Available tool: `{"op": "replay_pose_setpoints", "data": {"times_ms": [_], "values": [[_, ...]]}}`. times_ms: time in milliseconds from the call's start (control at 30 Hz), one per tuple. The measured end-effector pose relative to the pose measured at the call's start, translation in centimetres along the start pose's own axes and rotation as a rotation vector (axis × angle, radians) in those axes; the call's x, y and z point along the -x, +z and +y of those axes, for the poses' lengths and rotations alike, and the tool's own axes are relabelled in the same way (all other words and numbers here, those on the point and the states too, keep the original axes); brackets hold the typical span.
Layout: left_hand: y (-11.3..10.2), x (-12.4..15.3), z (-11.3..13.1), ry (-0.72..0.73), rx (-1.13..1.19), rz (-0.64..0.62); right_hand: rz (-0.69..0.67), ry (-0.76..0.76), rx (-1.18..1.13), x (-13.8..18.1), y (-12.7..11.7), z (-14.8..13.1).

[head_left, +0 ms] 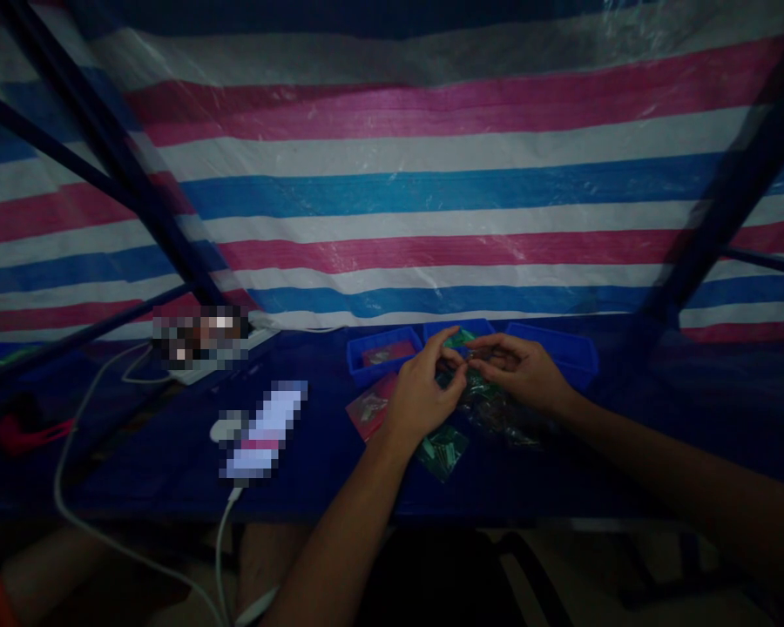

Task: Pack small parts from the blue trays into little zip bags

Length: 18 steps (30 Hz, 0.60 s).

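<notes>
Head view is showing the left hand (pixel 422 392) and right hand (pixel 519 370) meeting fingertip to fingertip above a clear bag of green parts (pixel 490 405) on the blue table (pixel 170 453); both are pinching closed, but darkness is hiding whatever small piece sits between them.

— Where is there room near the left hand (pixel 424 387)?

— To its left, the dark table (pixel 170 453) is bare up to the white cable (pixel 226 522).

— What blocks the way?

— Blue bins (pixel 382 348) sit just behind. Small bags (pixel 441 453) lie right under. The striped sheet (pixel 431 192) closes the back.
</notes>
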<state>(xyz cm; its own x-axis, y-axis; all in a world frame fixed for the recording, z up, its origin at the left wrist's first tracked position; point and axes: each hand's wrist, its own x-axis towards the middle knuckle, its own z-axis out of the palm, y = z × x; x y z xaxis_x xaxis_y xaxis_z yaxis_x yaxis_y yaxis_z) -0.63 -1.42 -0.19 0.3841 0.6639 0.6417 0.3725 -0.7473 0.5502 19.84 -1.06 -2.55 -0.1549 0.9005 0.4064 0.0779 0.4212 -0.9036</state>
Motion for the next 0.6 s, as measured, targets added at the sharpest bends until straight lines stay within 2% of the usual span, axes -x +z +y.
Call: {"op": "replay_pose_setpoints", "data": {"times_ms": [233,600], "values": [[-0.04,-0.02,-0.15,0.007,-0.017,0.01,0.009,-0.004,-0.078,-0.01,0.24,-0.37],[0.37,0.16,-0.58,0.028,-0.016,-0.054,0.017,-0.042,0.002,0.09,0.3,-0.21]]}}
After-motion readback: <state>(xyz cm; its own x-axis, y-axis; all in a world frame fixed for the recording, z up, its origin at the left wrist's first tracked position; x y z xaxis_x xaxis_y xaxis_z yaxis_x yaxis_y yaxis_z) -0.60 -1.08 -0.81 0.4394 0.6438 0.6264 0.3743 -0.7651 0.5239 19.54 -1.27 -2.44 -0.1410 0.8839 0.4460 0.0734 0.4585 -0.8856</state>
